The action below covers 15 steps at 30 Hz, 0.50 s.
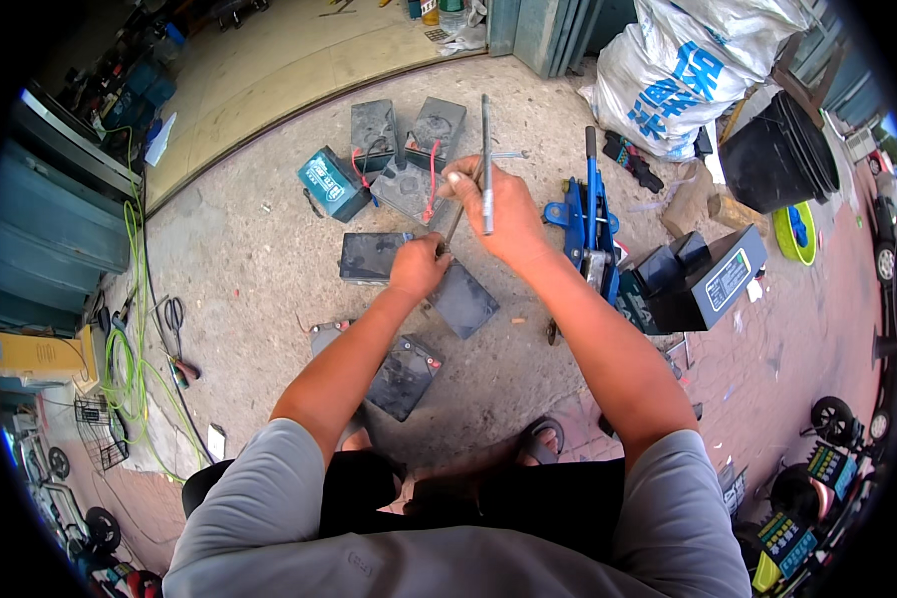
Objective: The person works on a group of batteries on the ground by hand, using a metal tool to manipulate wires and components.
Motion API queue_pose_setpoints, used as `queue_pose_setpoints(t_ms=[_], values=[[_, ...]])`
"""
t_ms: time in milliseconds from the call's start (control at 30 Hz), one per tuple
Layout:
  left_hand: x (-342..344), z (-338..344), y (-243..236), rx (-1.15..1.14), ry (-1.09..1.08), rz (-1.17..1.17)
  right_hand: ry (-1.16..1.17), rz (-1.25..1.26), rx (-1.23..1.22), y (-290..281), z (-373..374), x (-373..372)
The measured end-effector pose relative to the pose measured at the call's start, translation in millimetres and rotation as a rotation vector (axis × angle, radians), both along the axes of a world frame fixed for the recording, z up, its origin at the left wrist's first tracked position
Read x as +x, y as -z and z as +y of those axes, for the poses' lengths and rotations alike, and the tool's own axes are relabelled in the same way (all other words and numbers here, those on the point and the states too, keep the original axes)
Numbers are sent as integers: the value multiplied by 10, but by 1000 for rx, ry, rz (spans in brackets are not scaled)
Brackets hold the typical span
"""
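Note:
My right hand (503, 209) is closed around a T-shaped metal bar tool (486, 130), its thick crossbar upright in the view and a thinner shaft slanting down-left. At the shaft's lower end, my left hand (419, 267) has its fingers curled in, apparently pinching the shaft; the exact contact is hidden. Under and beside that hand lie a dark battery (369, 257) and another dark battery (463, 301). Just beyond is a flat grey battery (406, 191) with red leads. Closer to my feet rests a dusty battery (406, 377) with red-marked terminals.
A teal battery (334, 184) and two grey batteries stand farther off. To the right are a blue jack-like tool (590, 219), a black battery case (708, 279), a black bucket (777, 149) and a white sack (693, 75). Green cable (125, 369) and scissors (173, 317) lie left.

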<state>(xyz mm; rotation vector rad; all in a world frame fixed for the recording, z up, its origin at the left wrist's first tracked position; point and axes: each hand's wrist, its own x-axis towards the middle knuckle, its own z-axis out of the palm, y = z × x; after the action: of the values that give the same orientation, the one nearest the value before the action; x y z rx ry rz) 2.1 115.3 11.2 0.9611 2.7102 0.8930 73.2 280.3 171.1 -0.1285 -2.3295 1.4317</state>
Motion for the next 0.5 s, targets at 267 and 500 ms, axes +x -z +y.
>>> queue_pose_setpoints(t_ms=[267,500], values=[[-226,281,-561,209,-36,-604,136,91,-179,-676,491,25],[-274,519,-409,421,-32,-622,195,128,-298,-688,731,52]])
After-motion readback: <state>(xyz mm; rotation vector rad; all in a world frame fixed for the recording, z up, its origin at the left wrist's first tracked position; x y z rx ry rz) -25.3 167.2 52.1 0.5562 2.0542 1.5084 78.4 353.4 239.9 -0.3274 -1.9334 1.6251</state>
